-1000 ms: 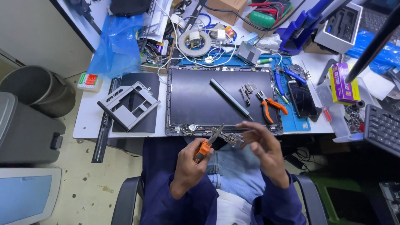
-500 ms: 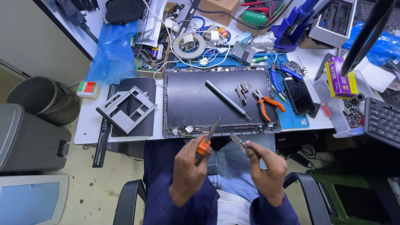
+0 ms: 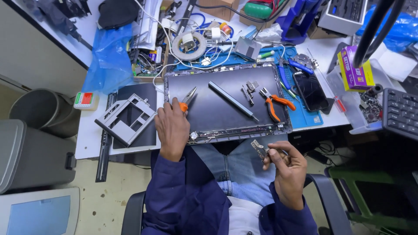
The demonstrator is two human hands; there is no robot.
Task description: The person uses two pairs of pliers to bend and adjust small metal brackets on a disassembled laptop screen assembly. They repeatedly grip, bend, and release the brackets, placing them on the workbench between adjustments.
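Observation:
A dark laptop screen panel (image 3: 217, 111) lies flat on the white workbench, with a thin black bar (image 3: 233, 101) and small metal hinges (image 3: 249, 90) on top of it. My left hand (image 3: 173, 128) rests on the panel's left edge, closed around orange-handled pliers (image 3: 187, 98) whose jaws point away from me. My right hand (image 3: 285, 163) is held over my lap, below the panel's near edge, pinching a small metal hinge bracket (image 3: 260, 149). A second pair of orange-handled pliers (image 3: 273, 103) lies on the panel's right side.
A grey metal frame (image 3: 126, 118) sits on a black cover left of the panel. A phone (image 3: 311, 91) lies on a blue mat at right, beside a keyboard (image 3: 400, 114). Cables, a tape roll (image 3: 189, 43) and boxes crowd the bench's far side. A grey bin (image 3: 41, 111) stands left.
My hands have parted. The left moved forward and left with the pliers onto the panel. The right drew down toward my lap, holding the hinge bracket.

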